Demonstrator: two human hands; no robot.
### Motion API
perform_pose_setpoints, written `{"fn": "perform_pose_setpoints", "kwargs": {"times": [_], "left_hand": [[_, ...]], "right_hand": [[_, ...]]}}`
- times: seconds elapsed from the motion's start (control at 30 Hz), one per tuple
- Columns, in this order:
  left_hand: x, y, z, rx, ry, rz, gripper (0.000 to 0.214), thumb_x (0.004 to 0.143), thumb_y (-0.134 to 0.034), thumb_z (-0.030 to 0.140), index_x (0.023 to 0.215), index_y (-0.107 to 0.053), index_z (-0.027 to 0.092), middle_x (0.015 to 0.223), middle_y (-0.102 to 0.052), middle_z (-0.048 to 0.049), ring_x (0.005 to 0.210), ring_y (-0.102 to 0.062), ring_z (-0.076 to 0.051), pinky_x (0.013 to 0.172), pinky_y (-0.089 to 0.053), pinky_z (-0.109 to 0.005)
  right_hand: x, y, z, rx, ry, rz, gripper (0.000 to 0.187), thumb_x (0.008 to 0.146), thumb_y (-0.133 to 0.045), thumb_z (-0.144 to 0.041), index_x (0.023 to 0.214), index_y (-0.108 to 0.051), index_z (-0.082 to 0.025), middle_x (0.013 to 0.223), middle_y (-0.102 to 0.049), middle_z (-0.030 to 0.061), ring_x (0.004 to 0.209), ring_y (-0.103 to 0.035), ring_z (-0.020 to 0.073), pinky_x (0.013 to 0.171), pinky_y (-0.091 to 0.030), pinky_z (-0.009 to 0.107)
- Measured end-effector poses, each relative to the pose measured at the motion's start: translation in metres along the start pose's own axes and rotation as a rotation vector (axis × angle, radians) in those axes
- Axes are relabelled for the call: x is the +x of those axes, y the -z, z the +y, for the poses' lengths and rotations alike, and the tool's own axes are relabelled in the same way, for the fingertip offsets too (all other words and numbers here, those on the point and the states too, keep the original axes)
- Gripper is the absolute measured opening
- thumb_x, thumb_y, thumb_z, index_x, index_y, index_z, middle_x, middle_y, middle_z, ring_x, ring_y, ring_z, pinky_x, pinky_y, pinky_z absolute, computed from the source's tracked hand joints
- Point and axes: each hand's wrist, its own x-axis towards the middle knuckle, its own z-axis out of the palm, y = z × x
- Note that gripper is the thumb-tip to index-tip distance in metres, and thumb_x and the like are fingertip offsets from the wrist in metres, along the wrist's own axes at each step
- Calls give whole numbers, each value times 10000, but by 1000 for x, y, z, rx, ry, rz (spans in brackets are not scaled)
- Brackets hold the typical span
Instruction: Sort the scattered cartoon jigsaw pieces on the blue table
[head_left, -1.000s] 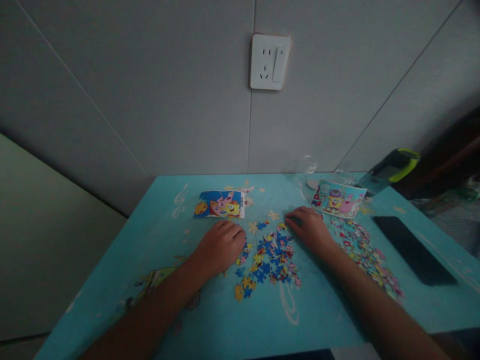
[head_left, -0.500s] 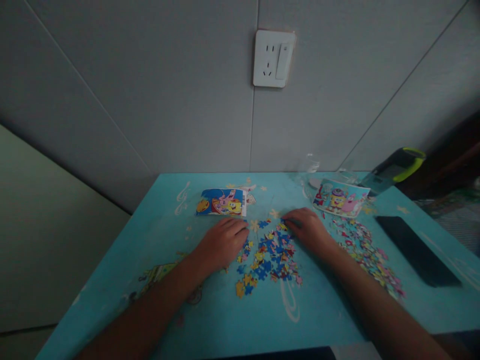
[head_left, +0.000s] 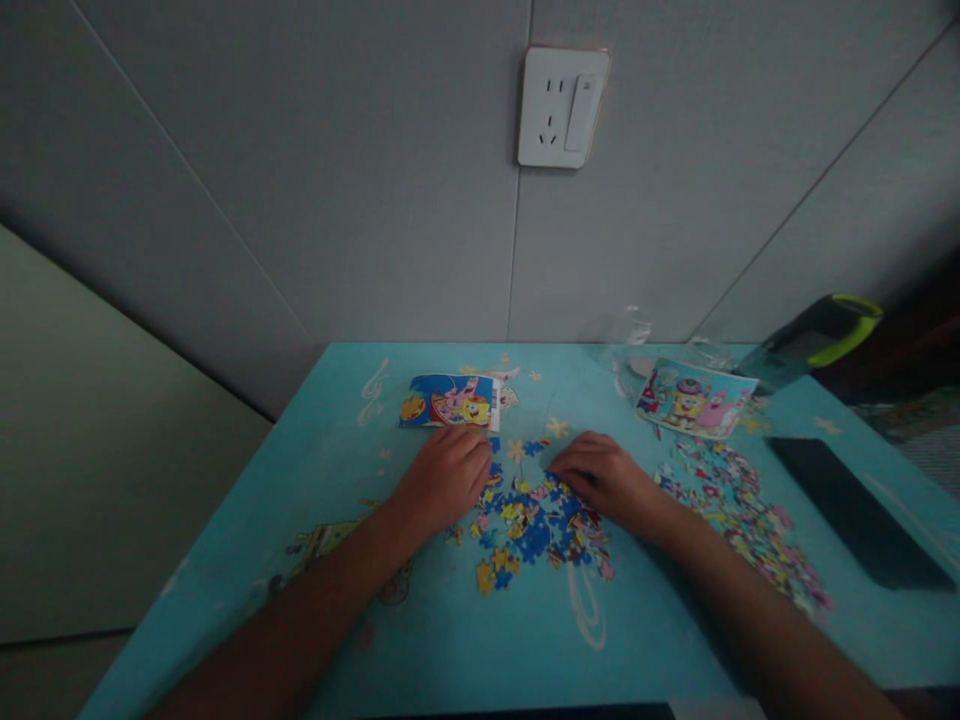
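Note:
A loose heap of small jigsaw pieces (head_left: 532, 535), mostly blue and yellow, lies between my two hands. At its upper left, my left hand (head_left: 450, 470) rests with curled fingers, closed on a small blue jigsaw piece (head_left: 494, 444) that peeks out by the fingertips. My right hand (head_left: 600, 472) reaches into the upper right of the heap, thumb and fingers pinched at a blue jigsaw piece (head_left: 553, 478), mostly covered by the fingertips. Just beyond my left hand lies a blue cartoon picture card (head_left: 450, 400).
A second heap of pink and pale jigsaw pieces (head_left: 750, 520) spreads at the right, below another picture card (head_left: 697, 398). A dark flat slab (head_left: 862, 510) lies farther right. A bottle with a green-edged top (head_left: 810, 345) and clear plastic (head_left: 630, 330) stand near the wall.
My right hand has moved down and to the left, from the heap's top edge into its pieces. My left hand stays nearly in place. The whole view has shifted slightly.

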Motion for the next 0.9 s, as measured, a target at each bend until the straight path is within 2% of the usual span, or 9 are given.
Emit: {"fn": "perform_pose_setpoints", "kwargs": {"times": [0.13, 0.3, 0.43, 0.6, 0.9], "left_hand": [[0, -2, 2, -28, -55, 1, 221, 986, -489, 237, 1101, -664, 167, 1065, -679, -91, 1097, -594, -245, 1001, -453, -463], [1, -3, 5, -56, -131, -17, 231, 980, -482, 191, 1142, -645, 164, 1110, -686, -81, 1102, -597, -222, 1061, -412, -458], [1, 0, 9, -69, -184, -59, 231, 985, -469, 185, 1144, -635, 161, 1139, -678, -81, 1096, -597, -221, 1052, -412, -458], [2, 4, 16, -71, -224, -91, 226, 984, -483, 195, 1149, -634, 165, 1090, -677, -82, 1067, -594, -223, 1019, -431, -450], [4, 10, 19, -29, -152, -27, 188, 967, -488, 182, 1058, -652, 165, 1008, -650, -81, 1023, -587, -229, 978, -451, -440]], "right_hand": [[0, 1, -2, 11, 11, -4, 161, 942, -604, -198, 1040, -719, -255, 973, -744, 30, 921, -646, 198, 869, -466, 373], [3, -1, -7, -5, -22, 52, 228, 952, -592, -249, 1159, -688, -243, 1079, -718, 64, 1006, -635, 221, 908, -478, 409], [7, -11, -12, -42, -50, 107, 289, 952, -593, -270, 1232, -666, -265, 1148, -695, 76, 1065, -619, 240, 913, -488, 429], [15, -28, -21, -102, -77, 133, 258, 928, -631, -283, 1175, -699, -256, 1142, -676, 82, 1059, -606, 253, 924, -485, 447], [23, -38, -26, -165, -112, 125, 216, 914, -646, -299, 1110, -723, -251, 1149, -648, 91, 1069, -583, 275, 925, -480, 472]]}}
